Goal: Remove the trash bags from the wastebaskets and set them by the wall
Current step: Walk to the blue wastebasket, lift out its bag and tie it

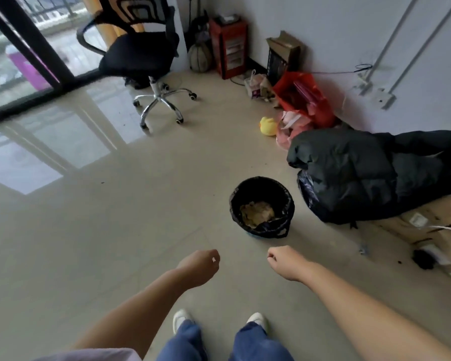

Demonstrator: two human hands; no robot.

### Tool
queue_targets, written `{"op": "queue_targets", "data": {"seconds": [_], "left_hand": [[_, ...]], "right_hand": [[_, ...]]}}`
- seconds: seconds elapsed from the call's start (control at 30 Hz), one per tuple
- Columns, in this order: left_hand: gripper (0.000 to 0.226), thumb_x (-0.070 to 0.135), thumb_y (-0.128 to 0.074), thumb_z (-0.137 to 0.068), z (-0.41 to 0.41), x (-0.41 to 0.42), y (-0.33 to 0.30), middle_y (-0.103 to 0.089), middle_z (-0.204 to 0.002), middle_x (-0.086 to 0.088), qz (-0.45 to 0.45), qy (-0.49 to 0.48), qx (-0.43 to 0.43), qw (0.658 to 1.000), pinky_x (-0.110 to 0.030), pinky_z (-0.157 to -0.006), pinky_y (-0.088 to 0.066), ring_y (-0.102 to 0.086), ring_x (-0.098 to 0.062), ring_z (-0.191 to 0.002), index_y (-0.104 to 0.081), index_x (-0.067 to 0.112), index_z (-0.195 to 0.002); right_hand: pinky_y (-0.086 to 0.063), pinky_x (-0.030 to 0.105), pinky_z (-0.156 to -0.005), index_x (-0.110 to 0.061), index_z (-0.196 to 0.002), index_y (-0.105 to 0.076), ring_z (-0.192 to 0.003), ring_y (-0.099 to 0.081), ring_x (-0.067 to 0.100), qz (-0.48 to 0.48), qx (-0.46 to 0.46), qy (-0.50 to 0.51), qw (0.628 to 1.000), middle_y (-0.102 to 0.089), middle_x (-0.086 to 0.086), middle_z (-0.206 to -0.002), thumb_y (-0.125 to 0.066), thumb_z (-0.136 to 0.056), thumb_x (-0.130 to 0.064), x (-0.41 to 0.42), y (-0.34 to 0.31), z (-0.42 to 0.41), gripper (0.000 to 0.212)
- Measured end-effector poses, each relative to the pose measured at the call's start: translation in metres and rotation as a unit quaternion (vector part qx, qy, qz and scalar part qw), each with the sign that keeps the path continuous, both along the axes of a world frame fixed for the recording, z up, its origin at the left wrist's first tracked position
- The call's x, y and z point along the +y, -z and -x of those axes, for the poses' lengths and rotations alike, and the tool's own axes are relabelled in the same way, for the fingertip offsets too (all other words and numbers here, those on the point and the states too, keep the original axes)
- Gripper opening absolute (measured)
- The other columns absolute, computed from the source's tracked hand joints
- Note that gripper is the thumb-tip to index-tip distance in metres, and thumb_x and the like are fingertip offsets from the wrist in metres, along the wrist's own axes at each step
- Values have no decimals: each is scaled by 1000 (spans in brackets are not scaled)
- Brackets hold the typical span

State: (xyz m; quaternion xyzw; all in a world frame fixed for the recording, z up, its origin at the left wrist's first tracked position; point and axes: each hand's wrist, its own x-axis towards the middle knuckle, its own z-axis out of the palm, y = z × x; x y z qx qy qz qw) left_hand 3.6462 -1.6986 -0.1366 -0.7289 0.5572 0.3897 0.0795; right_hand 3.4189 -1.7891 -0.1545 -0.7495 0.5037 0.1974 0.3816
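On the floor at about one o'clock from our feet stands the wastebasket (262,207), lined with a black trash bag (276,225) whose edge is folded down over the rim, with crumpled brownish waste lying in the bottom. We hold both arms out toward it: our left hand (199,267) and right hand (284,261) hover short of the basket, fingers loosely curled, holding nothing and touching nothing.

We judge the bag not yet lifted, and several things could go wrong from here. The basket looks light, so if we pull the liner up by one side only, the basket may rise with it or tip toward us and spill the waste. The liner hugs the rim closely; tugging hard could tear the thin film. At the six o'clock side of the basket a loop of the bag hangs loose, and grabbing only that could let the mouth gape and drop its load.

The wall (349,35) lies at two o'clock, and its foot is crowded: a large black bag (362,175), a red bag (305,97), a yellow duck toy (268,126). Carrying our bag there, we could snag it on a cardboard box (427,225) at three o'clock or set it on the clutter, where it may slump open.
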Motion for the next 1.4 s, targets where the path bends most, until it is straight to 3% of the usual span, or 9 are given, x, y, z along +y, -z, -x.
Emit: {"op": "queue_targets", "data": {"seconds": [0.3, 0.43, 0.5, 0.57, 0.67, 0.9, 1.03, 1.23, 1.4], "left_hand": [[27, 23, -40, -95, -35, -136, 266, -64, -113, -6, -11, 42, 28, 999, -30, -81, -48, -61, -28, -100, -57, 18, -116], [24, 31, -41, -97, -45, -174, 359, -66, -89, -3, 5, -66, 97, 993, -27, -72, -49, -61, -22, -80, -59, 15, -101], [37, 43, -40, -97, -48, -193, 395, -65, -82, -5, -15, -213, 222, 951, -28, -71, -48, -60, -19, -76, -58, 10, -99], [51, 55, -34, -95, -52, -211, 420, -65, -85, -9, -35, -332, 361, 870, -34, -79, -52, -63, -21, -80, -58, 10, -100], [61, 61, -33, -93, -57, -232, 452, -65, -90, -16, -63, -390, 518, 759, -41, -85, -53, -65, -25, -85, -55, 7, -109], [51, 57, -42, -92, -86, -257, 458, -67, -81, -4, -49, -383, 618, 685, -35, -77, -58, -64, -16, -79, -54, 9, -102], [23, 34, -50, -95, -77, -248, 442, -69, -83, 0, 6, -352, 569, 743, -28, -74, -50, -62, -12, -77, -62, 15, -98], [16, 23, -55, -95, -87, -230, 427, -67, -88, -7, 65, -403, 479, 777, -25, -51, -55, -65, -18, -72, -59, 8, -98], [33, 40, -57, -91, -90, -210, 422, -52, -57, -1, -20, -496, 502, 708, -27, -59, -51, -55, -12, -45, -52, 11, -77]], "right_hand": [[-34, 30, -60, -15, -63, -36, -63, -41, 22, 22, -10, 213, 977, -47, 7, -70, -39, -91, -23, -91, 265, -23, 29], [-43, 29, -59, -15, -55, -43, -64, -56, 26, 55, 50, 281, 957, -54, 4, -60, -40, -90, -56, -99, 350, -12, 54], [-55, 35, -64, -15, -73, -59, -77, -65, 26, 25, -15, 407, 913, -65, 6, -80, -39, -82, -72, -107, 380, -12, 61], [-58, 39, -62, -21, -103, -60, -86, -66, 25, -92, -179, 554, 808, -66, 6, -104, -42, -78, -75, -119, 404, -19, 62], [-56, 46, -74, -22, -118, -59, -97, -64, 30, -244, -352, 566, 704, -65, 14, -114, -48, -80, -67, -133, 423, -21, 60], [-60, 43, -70, -12, -112, -58, -69, -66, 23, -220, -441, 619, 612, -66, 11, -96, -61, -85, -31, -135, 426, -27, 33], [-57, 29, -47, -10, -95, -58, -57, -53, 17, -203, -431, 644, 598, -62, 9, -74, -54, -90, -17, -137, 421, -43, 10], [-55, 26, -45, -16, -93, -61, -50, -68, 15, -119, -452, 645, 605, -73, 5, -71, -51, -93, -40, -143, 414, -62, 26], [-58, 36, -62, -13, -85, -59, -73, -64, 24, -139, -453, 699, 535, -65, 13, -83, -42, -94, -51, -138, 411, -65, 43]]}}
